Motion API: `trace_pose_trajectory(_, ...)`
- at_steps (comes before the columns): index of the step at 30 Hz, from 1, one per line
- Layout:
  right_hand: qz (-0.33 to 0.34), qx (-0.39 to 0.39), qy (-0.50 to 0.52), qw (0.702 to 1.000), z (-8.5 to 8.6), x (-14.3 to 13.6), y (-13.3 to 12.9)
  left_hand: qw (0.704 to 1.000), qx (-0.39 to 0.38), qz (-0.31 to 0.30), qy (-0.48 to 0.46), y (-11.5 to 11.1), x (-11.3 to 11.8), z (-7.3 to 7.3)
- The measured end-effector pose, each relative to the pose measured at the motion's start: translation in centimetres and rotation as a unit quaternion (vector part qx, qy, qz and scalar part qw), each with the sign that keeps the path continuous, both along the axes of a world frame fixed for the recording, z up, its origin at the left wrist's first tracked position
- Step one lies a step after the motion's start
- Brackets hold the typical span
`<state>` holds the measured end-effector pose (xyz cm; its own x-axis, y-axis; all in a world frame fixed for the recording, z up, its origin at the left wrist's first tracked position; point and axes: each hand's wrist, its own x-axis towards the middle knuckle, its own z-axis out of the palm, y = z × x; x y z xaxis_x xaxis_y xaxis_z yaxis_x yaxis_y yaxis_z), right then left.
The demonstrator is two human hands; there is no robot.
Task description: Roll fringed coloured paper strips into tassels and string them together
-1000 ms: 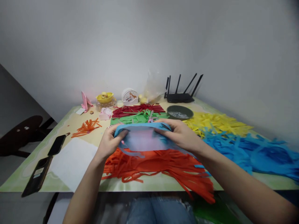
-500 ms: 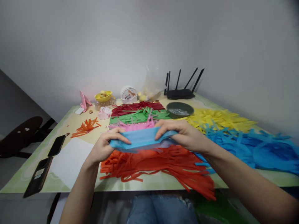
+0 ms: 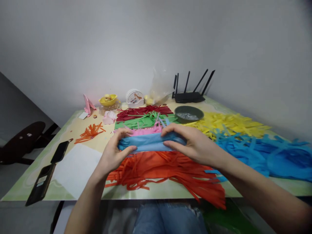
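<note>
A folded band of light blue tissue paper (image 3: pixel 148 143) stretches between my two hands over the middle of the table. My left hand (image 3: pixel 117 151) grips its left end, thumb in front and fingers behind. At the other end, my right hand (image 3: pixel 190 139) closes on the band the same way. Below it lies a bundle of orange-red fringed paper (image 3: pixel 161 169). Just behind are pink fringed strips (image 3: pixel 146 130), partly hidden by the band, then green fringe (image 3: pixel 136 123) and dark red fringe (image 3: pixel 131 113).
Blue fringe (image 3: pixel 258 156) and yellow fringe (image 3: pixel 234 125) spread at the right. A dark bowl (image 3: pixel 188 114) stands before a black router (image 3: pixel 190 97). At left are loose orange strips (image 3: pixel 89 133), a white sheet (image 3: pixel 76 169) and two phones (image 3: pixel 59 152). A yellow dish (image 3: pixel 108 100) sits at the back.
The blue tissue paper has been lowered slightly, and its front now shows as a rounder folded band. My left thumb has come to the front, and both hands hold its ends more firmly.
</note>
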<state>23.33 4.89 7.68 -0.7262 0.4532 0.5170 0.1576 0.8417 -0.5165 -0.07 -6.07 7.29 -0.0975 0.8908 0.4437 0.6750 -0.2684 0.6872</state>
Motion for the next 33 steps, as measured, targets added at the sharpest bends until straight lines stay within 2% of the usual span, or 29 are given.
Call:
trace_pose_trajectory(2,-0.024,0.0,-0.003,1.0,0.0,0.0,-0.2,1.0,-0.016,-0.003,0.008,0.1,0.1,0.3)
trace_pose_trajectory(8,-0.019,-0.016,-0.024,0.999,0.5,0.3,-0.1,0.991,-0.108,-0.073,-0.019,0.6,0.0,0.9)
trace_pose_trajectory(13,-0.036,-0.058,-0.059,0.996,0.7,0.0,0.2,0.992,-0.109,-0.042,-0.047,0.5,0.1,0.5)
trace_pose_trajectory(16,-0.044,-0.075,-0.073,0.994,0.7,-0.1,0.2,0.992,-0.114,-0.038,-0.042,0.4,0.3,1.0)
trace_pose_trajectory(20,-0.042,-0.094,-0.071,0.992,0.7,-0.2,0.1,0.984,-0.168,-0.054,-0.028,0.5,0.3,1.7)
trace_pose_trajectory(24,-0.039,-0.124,-0.047,0.99,0.7,0.0,0.0,0.973,-0.182,-0.06,-0.13,0.3,0.5,1.4)
trace_pose_trajectory(27,-0.02,-0.18,0.005,0.983,0.1,0.1,-0.3,0.954,-0.192,-0.069,-0.218,-0.2,0.6,0.9)
trace_pose_trajectory(30,0.008,-0.244,0.058,0.968,-0.9,0.1,-0.5,0.945,-0.172,-0.084,-0.267,-0.6,0.4,0.1)
trace_pose_trajectory(33,0.045,-0.256,0.094,0.961,-1.9,0.2,-0.4,0.944,-0.129,-0.127,-0.277,-0.9,-0.2,-0.7)
